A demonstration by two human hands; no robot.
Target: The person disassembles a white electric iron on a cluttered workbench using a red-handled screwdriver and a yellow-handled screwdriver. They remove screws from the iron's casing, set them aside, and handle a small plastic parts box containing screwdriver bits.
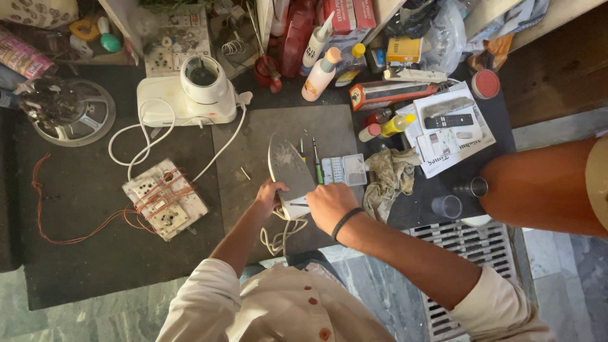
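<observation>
A: The clothes iron (290, 172) is being held soleplate-up near the front edge of the grey mat (253, 136), in the middle of the bench.

B: It is being gripped at its rear end by the left hand (270, 193), fingers curled shut around the side.

A: The right hand (330, 206) is being kept closed against the iron's back; whether a tool is being pinched there cannot be told.

B: The soleplate is being left attached, so the opening-up is judged barely begun.

A: Two screwdrivers (315, 161) and a clear parts box (344, 170) are being kept just beside the iron, toward the right.

B: The white cord (278, 237) is being left dangling over the front edge, under both hands.
</observation>
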